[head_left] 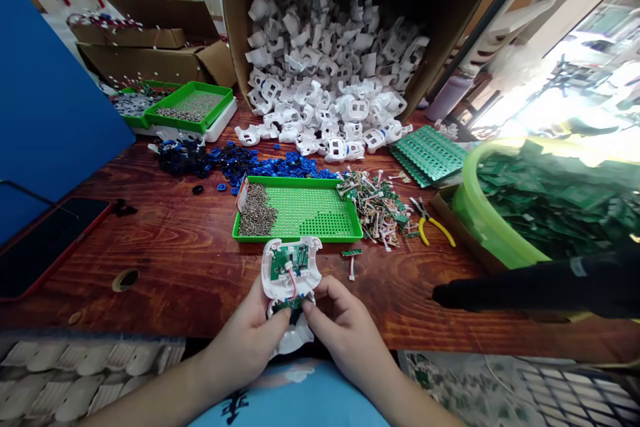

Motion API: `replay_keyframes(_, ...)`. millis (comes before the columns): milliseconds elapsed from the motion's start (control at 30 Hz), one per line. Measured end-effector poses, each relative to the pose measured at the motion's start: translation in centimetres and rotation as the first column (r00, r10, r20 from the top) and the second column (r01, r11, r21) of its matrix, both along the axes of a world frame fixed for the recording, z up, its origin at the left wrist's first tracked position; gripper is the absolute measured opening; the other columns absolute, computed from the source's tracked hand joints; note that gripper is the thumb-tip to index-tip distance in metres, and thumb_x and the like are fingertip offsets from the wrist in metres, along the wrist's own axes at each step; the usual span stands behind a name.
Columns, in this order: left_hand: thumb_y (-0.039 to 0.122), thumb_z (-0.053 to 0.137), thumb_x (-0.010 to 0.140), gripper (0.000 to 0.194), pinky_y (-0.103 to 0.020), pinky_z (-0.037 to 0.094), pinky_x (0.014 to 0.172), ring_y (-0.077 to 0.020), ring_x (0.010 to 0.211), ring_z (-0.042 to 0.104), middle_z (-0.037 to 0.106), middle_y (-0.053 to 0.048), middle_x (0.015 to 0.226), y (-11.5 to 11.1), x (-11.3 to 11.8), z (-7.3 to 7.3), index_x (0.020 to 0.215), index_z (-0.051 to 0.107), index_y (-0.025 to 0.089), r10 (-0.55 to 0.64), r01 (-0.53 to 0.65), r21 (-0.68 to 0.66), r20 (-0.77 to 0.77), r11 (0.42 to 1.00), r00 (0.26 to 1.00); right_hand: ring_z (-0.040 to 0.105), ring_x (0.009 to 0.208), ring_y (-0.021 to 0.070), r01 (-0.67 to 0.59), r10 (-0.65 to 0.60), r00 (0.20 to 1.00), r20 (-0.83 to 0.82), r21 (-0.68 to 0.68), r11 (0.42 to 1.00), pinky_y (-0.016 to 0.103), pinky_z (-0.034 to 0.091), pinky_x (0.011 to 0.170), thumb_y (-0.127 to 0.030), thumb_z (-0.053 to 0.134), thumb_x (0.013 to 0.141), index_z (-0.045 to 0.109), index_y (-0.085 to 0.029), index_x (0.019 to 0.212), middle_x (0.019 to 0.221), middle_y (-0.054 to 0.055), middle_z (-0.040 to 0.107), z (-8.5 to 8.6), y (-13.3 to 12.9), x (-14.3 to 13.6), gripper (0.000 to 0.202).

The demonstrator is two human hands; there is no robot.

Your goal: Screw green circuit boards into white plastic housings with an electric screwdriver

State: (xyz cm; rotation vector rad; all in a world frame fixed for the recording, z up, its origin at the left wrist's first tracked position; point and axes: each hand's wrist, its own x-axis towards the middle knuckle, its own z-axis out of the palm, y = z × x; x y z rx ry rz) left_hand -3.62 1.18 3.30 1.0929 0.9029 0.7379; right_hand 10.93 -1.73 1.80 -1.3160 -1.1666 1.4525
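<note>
Between my two hands, over the front edge of the table, is a white plastic housing [267, 273] with its two halves laid open. A green circuit board [281, 263] sits in the upper half, and a red and white cable runs from it to a small green board in the lower half. My left hand [257, 320] grips the housing from the left, thumb on the lower half. From the right, my right hand [343, 320] holds it too, thumb pressed by the small board. Just beyond lies a single small board with a white connector lead [351, 263].
A green tray [320, 239] with small screws [256, 210] stands ahead. Behind it are blue parts [295, 165] and a carton [445, 33] of white housings. Cabled boards [380, 210], yellow-handled pliers [434, 225] and a green tub [500, 233] lie right. A black arm-like object [525, 287] juts in.
</note>
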Motion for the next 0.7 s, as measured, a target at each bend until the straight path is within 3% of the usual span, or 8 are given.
replay_keyframes(200, 0.026, 0.048, 0.082, 0.062, -0.029, 0.027, 0.106, -0.0185, 0.122, 0.038, 0.041, -0.01, 0.134, -0.34, -0.27, -0.11, 0.136, 0.017, 0.016, -0.013, 0.014, 0.015, -0.04, 1.0, 0.999, 0.047, 0.073, 0.0079, 0.039, -0.056, 0.982, 0.18, 0.098, 0.994, 0.018, 0.043, 0.065, -0.034, 0.049, 0.077, 0.05, -0.012, 0.078, 0.079, 0.004, 0.049, -0.47, -0.05, -0.25, 0.022)
replay_keyframes(333, 0.026, 0.047, 0.083, 0.066, -0.032, 0.024, 0.108, -0.02, 0.123, 0.038, 0.04, -0.012, 0.133, -0.31, -0.2, -0.4, 0.137, 0.011, 0.014, -0.018, 0.018, 0.013, -0.04, 1.0, 0.999, 0.046, 0.073, 0.0079, 0.062, -0.095, 0.972, 0.216, 0.152, 0.986, 0.018, 0.042, 0.066, -0.032, 0.048, 0.076, 0.049, -0.012, 0.077, 0.078, 0.004, 0.048, -0.65, -0.03, -0.59, 0.02)
replay_keyframes(467, 0.023, 0.049, 0.082, 0.064, -0.032, 0.029, 0.105, -0.02, 0.121, 0.041, 0.042, -0.012, 0.132, -0.15, -0.4, -0.35, 0.136, 0.015, 0.014, -0.032, 0.031, -0.034, -0.022, 0.999, 0.999, 0.047, 0.071, 0.0067, 0.077, -0.091, 0.984, 0.153, 0.096, 0.992, 0.017, 0.042, 0.064, -0.034, 0.05, 0.077, 0.049, -0.012, 0.079, 0.078, 0.003, 0.048, -0.6, -0.09, -0.65, 0.022)
replay_keyframes(567, 0.02, 0.053, 0.08, 0.065, -0.029, 0.034, 0.102, -0.0196, 0.119, 0.042, 0.042, -0.01, 0.133, -0.17, -0.71, -0.02, 0.135, 0.02, 0.016, -0.107, 0.109, -0.084, 0.021, 0.991, 0.994, 0.048, 0.069, 0.005, 0.104, -0.105, 0.993, 0.05, 0.013, 0.994, 0.014, 0.041, 0.061, -0.035, 0.051, 0.078, 0.046, -0.013, 0.082, 0.078, 0.001, 0.049, -0.43, -0.12, -0.55, 0.023)
replay_keyframes(700, 0.025, 0.05, 0.086, 0.053, -0.027, 0.03, 0.104, -0.0178, 0.122, 0.039, 0.041, -0.008, 0.134, -0.32, -0.93, -0.07, 0.133, 0.027, 0.018, -0.099, 0.098, -0.021, -0.033, 0.995, 0.995, 0.048, 0.067, 0.0041, 0.142, -0.142, 0.99, -0.024, -0.014, 0.99, 0.013, 0.041, 0.058, -0.036, 0.052, 0.079, 0.044, -0.014, 0.084, 0.078, 0.0, 0.05, -0.34, -0.11, -0.57, 0.024)
